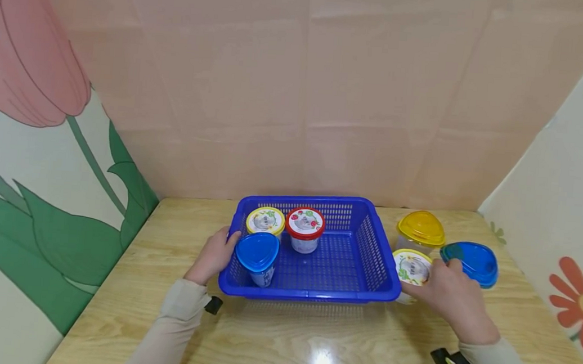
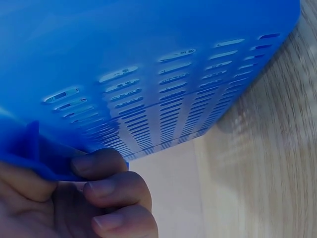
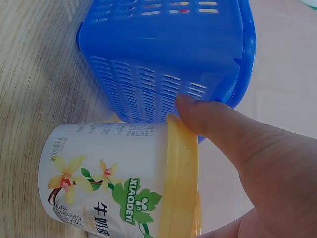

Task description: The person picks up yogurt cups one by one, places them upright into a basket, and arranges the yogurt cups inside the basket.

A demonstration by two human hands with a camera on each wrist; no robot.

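Note:
My left hand (image 1: 215,257) grips the left rim of a blue plastic basket (image 1: 309,294); its fingers (image 2: 121,191) curl under the edge in the left wrist view. Inside, toward the left, stand a yellow-lidded tub (image 1: 265,221), a red-lidded tub (image 1: 305,228) and a blue-lidded cup (image 1: 258,253). Outside the basket's right side, my right hand (image 1: 458,301) holds another yellow-lidded tub (image 3: 106,173) by its lid, thumb at the lid's edge. That tub is white with printed flowers and upright. Part of the right fingers is hidden.
Behind the held tub stands a container with a clear yellow domed lid (image 1: 422,229). A container with a blue lid (image 1: 471,263) is to the right of the held tub. The wooden table (image 1: 270,344) meets a pinkish back wall (image 1: 301,120) and painted side panels.

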